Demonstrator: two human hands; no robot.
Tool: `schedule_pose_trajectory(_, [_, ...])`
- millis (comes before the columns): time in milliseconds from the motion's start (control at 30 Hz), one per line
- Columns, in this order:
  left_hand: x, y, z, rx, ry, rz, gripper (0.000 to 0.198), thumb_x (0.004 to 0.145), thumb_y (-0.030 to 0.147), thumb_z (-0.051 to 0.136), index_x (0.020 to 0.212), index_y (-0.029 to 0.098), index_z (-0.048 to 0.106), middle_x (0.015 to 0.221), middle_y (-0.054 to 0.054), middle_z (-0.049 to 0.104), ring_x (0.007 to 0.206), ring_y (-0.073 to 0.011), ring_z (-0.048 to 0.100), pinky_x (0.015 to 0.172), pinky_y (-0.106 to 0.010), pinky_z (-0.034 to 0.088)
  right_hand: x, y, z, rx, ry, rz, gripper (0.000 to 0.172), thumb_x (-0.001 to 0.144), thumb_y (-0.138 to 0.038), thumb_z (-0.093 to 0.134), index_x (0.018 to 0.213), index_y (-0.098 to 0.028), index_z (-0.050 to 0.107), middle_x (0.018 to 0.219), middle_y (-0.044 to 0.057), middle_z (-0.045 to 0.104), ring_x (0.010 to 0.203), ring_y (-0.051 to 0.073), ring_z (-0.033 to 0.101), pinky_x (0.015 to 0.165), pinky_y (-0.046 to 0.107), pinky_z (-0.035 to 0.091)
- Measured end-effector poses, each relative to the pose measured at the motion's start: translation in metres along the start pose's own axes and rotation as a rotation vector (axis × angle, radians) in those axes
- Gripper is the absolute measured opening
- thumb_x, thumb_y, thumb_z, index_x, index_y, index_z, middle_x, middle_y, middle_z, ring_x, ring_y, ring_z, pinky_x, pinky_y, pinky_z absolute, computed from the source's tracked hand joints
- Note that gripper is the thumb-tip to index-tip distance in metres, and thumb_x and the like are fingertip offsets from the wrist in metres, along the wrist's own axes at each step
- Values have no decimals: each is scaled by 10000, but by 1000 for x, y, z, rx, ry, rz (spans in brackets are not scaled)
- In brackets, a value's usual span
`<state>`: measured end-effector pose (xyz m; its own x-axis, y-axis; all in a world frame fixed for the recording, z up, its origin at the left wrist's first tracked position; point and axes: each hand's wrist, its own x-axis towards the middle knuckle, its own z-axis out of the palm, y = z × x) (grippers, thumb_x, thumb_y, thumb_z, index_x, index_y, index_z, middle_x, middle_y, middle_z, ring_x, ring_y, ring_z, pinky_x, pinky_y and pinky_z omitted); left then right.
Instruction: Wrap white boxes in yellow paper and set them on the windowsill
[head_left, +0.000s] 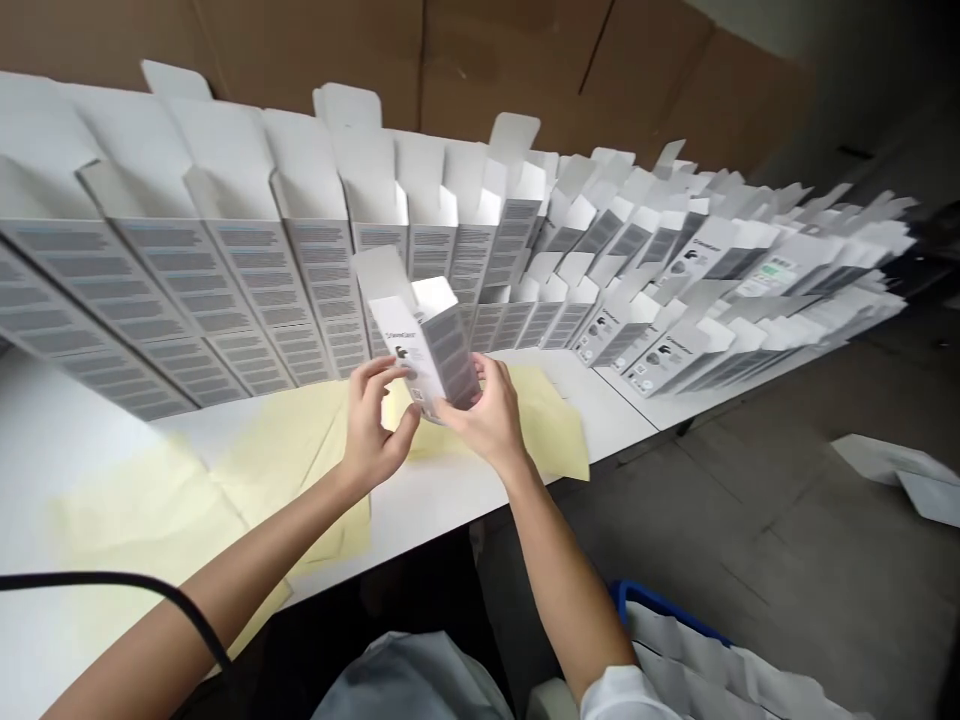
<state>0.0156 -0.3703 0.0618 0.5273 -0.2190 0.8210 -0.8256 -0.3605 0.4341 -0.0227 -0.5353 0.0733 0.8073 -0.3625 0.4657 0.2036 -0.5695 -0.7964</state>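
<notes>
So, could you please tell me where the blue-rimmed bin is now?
The blue-rimmed bin sits at lower right in the head view, beside the right forearm.

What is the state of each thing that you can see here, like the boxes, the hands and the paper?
Left hand: curled against the carton's lower left side.
Right hand: gripping the carton's lower end.
White printed carton: tilted between both hands, top flaps open.
Row of cartons: standing on the table, flaps open.
Yellow paper sheets: lying flat, overlapping.
Blue-rimmed bin: holding white folded card.
</notes>
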Motion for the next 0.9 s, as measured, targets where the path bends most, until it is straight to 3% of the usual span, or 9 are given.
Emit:
schedule_pose_trajectory(133, [17, 12, 68, -170, -294, -32, 390, 831, 193, 540, 1219, 159, 547, 1232, -112, 557, 1150, -229, 535, 855, -349, 504, 11, 42, -51, -4, 216, 89, 651, 619, -342, 751, 1195, -162, 506, 1192, 122, 563, 1053, 222, 574, 761, 313, 530])
schedule_pose_trajectory(233, [33, 26, 128, -345, -524, -217, 546, 805, 202, 522, 1344, 131, 487, 1290, -137, 521, 1060, -212, 578, 742, -302, 530, 19, 74, -84, -46, 369, 162, 676, 582, -319, 766, 1179, -147, 500, 1185, 131, 564, 1061, 225, 569, 722, 295, 529])
schedule_pose_trajectory(367, [45, 46, 203, -485, -647, -331, 616, 756, 167, 549, 1364, 109, 473, 1392, -151, 456, 1125, -236, 556, 831, -312, 519, 25, 118, -118, -64, 515, 281, 697, 555, -328, 781, 1165, -129, 508, 1195, 143, 567, 1060, 224, 577, 725, 290, 542])
schedule_pose_trajectory(500, [45, 61, 260, -566, -807, -353, 513, 772, 174, 539, 1280, 102, 522, 1328, -146, 510, 1109, -238, 568, 860, -317, 513, 26, 162, -143, -102, 593, 359, 732, 538, -354, 788, 1172, -123, 506, 1210, 155, 569, 1070, 235, 583, 774, 304, 555])
schedule_pose_trajectory(600, [46, 71, 291, -577, -875, -334, 464, 779, 172, 533, 1235, 89, 558, 1316, -156, 529, 1163, -260, 552, 963, -355, 480, 28, 194, -155, -103, 628, 415, 757, 523, -389, 782, 1167, -123, 488, 1223, 173, 567, 1088, 254, 587, 810, 326, 559])
schedule_pose_trajectory(700, [47, 77, 312, -552, -942, -357, 541, 779, 154, 536, 1315, 82, 533, 1429, -180, 454, 1281, -285, 486, 1076, -382, 401, 34, 223, -165, -143, 630, 461, 747, 513, -405, 773, 1143, -134, 478, 1213, 179, 574, 1081, 268, 596, 822, 348, 558])
schedule_pose_trajectory(800, [47, 78, 321, -516, -996, -403, 632, 776, 161, 552, 1393, 50, 475, 1510, -199, 350, 1312, -301, 466, 1077, -368, 401, 44, 246, -175, -184, 643, 484, 743, 494, -396, 777, 1120, -125, 481, 1226, 205, 550, 1084, 285, 586, 828, 372, 555])
schedule_pose_trajectory(900, [46, 74, 319, -495, -1012, -441, 641, 764, 156, 561, 1396, 78, 488, 1471, -151, 429, 1252, -275, 524, 1044, -334, 430, 55, 262, -184, -239, 669, 495, 773, 479, -385, 791, 1127, -91, 491, 1249, 240, 508, 1075, 293, 574, 908, 400, 519])
